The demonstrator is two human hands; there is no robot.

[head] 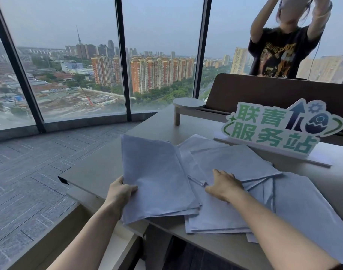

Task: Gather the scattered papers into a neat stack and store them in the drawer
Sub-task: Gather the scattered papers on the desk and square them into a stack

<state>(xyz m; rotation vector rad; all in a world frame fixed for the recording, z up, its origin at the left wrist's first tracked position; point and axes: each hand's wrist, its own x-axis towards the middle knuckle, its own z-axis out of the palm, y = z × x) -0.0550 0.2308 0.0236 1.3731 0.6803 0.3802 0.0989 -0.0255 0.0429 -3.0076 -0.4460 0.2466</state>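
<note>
On the near left of the tabletop (pixel 100 168), the left hand (pixel 119 191) has a closed grip on a gathered sheaf of papers (pixel 157 178). Right of it, the right hand (pixel 224 185) rests flat, fingers straight, on scattered papers (pixel 235 162) near a green sign (pixel 279 127).

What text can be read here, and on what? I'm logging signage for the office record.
"联青服务站": green characters on the cut-out sign standing on the desk.
Print on the black T-shirt of the person behind: too blurred to read.
Papers under the hands: no legible text.
</note>
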